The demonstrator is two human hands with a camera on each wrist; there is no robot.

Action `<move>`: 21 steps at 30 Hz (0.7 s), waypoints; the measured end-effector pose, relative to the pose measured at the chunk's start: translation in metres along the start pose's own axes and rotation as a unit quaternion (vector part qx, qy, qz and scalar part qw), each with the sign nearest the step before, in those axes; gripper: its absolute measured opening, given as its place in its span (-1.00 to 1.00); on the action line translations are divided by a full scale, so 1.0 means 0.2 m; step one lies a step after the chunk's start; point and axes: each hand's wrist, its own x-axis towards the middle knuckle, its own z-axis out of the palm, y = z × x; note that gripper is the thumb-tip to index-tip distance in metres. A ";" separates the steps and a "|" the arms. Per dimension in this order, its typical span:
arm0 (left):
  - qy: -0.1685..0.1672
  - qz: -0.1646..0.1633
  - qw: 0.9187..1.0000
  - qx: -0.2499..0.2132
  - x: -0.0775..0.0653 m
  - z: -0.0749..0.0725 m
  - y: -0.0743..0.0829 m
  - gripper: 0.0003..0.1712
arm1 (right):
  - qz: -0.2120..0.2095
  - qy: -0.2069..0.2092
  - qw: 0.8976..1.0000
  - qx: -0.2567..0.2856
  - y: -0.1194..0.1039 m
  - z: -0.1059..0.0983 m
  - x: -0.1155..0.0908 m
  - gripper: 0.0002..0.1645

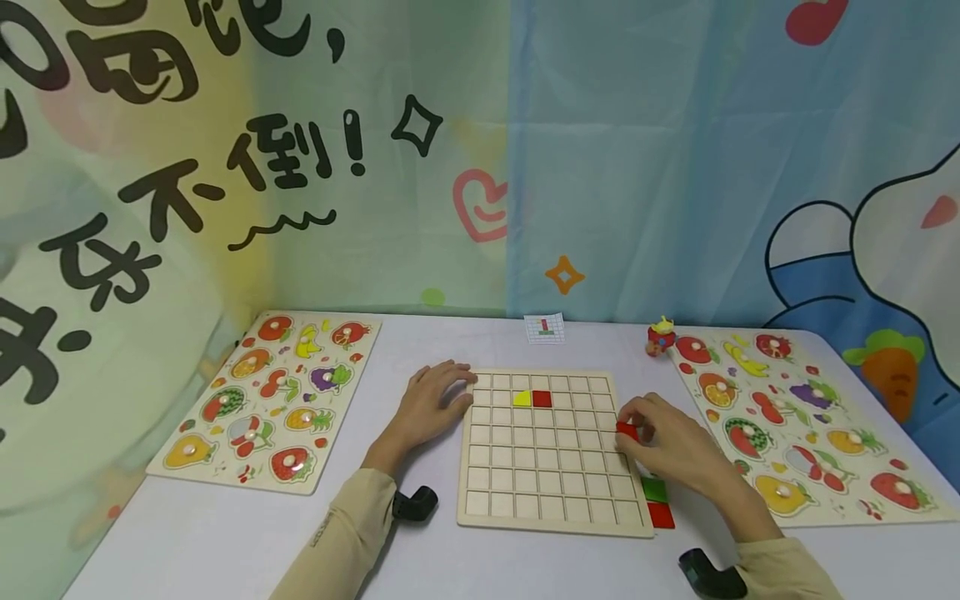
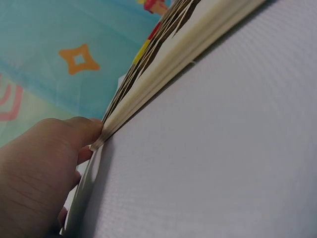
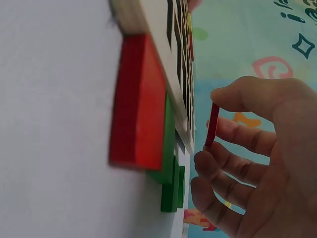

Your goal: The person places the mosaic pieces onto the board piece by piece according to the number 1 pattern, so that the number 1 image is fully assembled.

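A wooden grid board lies on the white table, with a yellow piece and a red square tile side by side near its top. My left hand rests at the board's upper left edge, its thumb and fingertips touching the rim in the left wrist view. My right hand pinches a thin red tile between thumb and fingers, over the board's right edge. Below it, a green tile and another red tile lie along that edge. Further green tiles show in the right wrist view.
Fruit puzzle boards stand on the left and right. A small patterned card lies behind the grid board, and a small toy figure stands at the back right. A printed curtain hangs behind the table.
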 end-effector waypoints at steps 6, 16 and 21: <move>-0.004 -0.002 1.000 0.000 0.00 0.00 0.01 -0.67 | -0.001 -0.007 1.000 -0.005 -0.04 0.01 0.02 -0.69; -0.004 -0.002 1.000 -0.002 0.00 0.00 0.01 -0.66 | -0.001 -0.015 1.000 0.009 -0.10 0.04 0.08 -0.70; -0.004 -0.002 1.000 -0.002 0.00 -0.01 0.01 -0.66 | 0.001 -0.016 1.000 0.014 -0.13 0.05 0.10 -0.71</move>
